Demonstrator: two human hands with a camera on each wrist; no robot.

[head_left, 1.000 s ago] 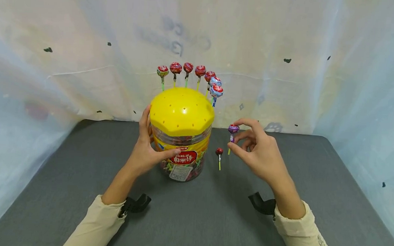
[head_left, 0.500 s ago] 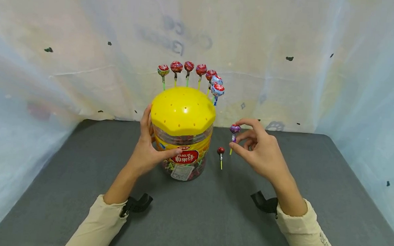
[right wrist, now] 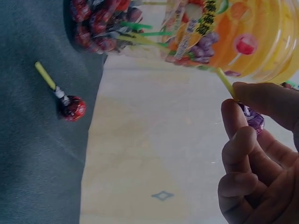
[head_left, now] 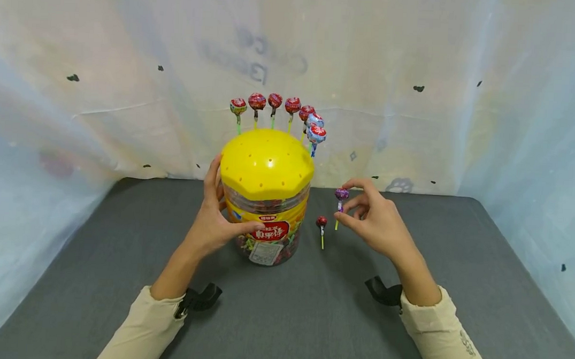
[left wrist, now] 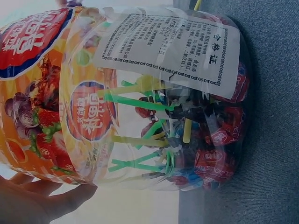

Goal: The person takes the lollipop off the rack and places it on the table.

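Observation:
A big clear plastic jar [head_left: 289, 218] with a domed yellow lid [head_left: 268, 165] stands on the table. My left hand [head_left: 208, 224] grips its left side, thumb across the front label and fingers round behind. Several wrapped lollipops [head_left: 275, 101] stick up along the lid's back and right rim; small holes dot the rest of the dome. Right of the jar, my right hand [head_left: 379, 218] pinches a purple-wrapped lollipop [head_left: 342, 195], head up, by its yellow stick between thumb and finger. The right wrist view shows this stick [right wrist: 225, 83] emerging past the fingertips.
A red-wrapped lollipop [head_left: 321, 221] lies on the grey table [head_left: 281, 318] between the jar and my right hand. More lollipops [left wrist: 217, 163] fill the jar's bottom. A pale sheet [head_left: 370, 54] hangs behind the table. Black straps [head_left: 384, 292] hang at both wrists.
My right hand has come down slightly with the purple lollipop. The left hand keeps its grip on the jar, and the head view shifts a little.

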